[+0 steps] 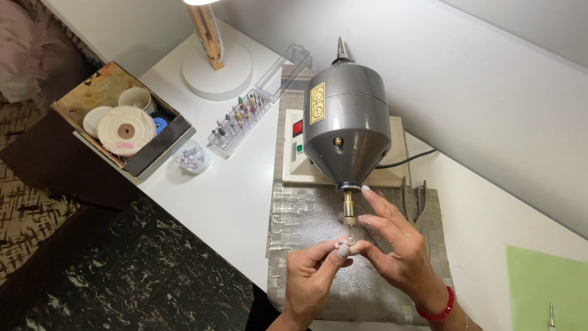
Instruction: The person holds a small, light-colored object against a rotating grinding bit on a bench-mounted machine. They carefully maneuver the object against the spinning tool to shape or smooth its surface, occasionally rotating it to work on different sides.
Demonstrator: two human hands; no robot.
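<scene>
Nearest the front edge of the white surface (226,202), the left hand (309,276) pinches a small pale rounded piece (343,248) between thumb and fingertips, its fingers closed tight on it, holding it just under the tip of the thin brass-coloured spindle (350,211). The right hand (398,251), with a red bead bracelet (438,306) at the wrist, meets it from the other side: thumb and a lower finger close on the same piece, while the forefinger stretches up and rests beside the spindle, near its collar. Both hands work over a silvery woven mat (306,214) dusted with pale grit. The risk, as I judge it, lies in how near the fingertips sit to the spindle: if it is turning, a slip of so small a piece could bring a finger against it, or the piece could catch and fly from the pinch. The raised forefinger is the most exposed. Behind the hands, on the mat's far end, stands the grey dome-shaped motor housing (346,122) on a cream base (294,159) with a red switch. Farther left lie a small clear dish of beads (191,156), a clear open case of small mounted polishing tips (242,116), and an open cardboard box (119,116) overhanging the left edge, holding white cloth buffing wheels. At the far corner stands the round white lamp base (217,70).
</scene>
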